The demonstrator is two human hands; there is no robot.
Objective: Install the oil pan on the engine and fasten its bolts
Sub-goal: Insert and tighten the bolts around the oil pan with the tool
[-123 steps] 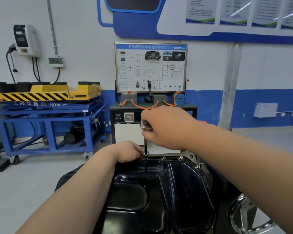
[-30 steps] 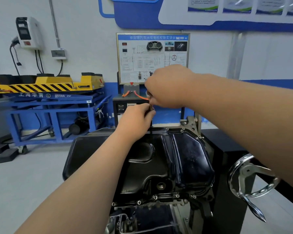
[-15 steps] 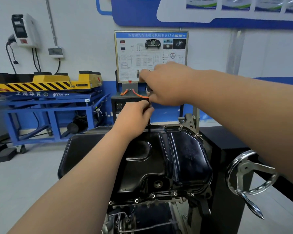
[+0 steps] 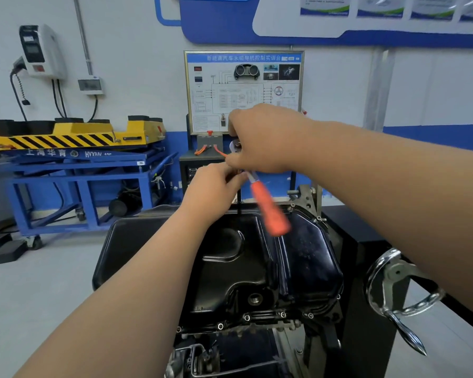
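Note:
The black oil pan (image 4: 306, 257) lies on the upturned engine (image 4: 230, 347) held in a stand. Several bolts (image 4: 247, 317) line the pan's near flange. My right hand (image 4: 260, 140) is shut on the head of a ratchet wrench (image 4: 235, 146); its orange handle (image 4: 269, 208) points toward me and is blurred. A thin extension bar (image 4: 239, 203) drops from the wrench to the pan's far edge. My left hand (image 4: 213, 192) pinches that bar just below the wrench head. The bolt under the bar is hidden.
A chrome crank wheel (image 4: 399, 290) sticks out of the stand at the right. A black drip tray (image 4: 126, 241) sits left of the pan. Behind stand a training panel cabinet (image 4: 243, 91) and a blue and yellow lift table (image 4: 74, 162).
The view has dropped since the oldest frame, so the pan's near flange shows. In the last half second the orange ratchet handle has swung into sight toward me; both hands stay at the far edge.

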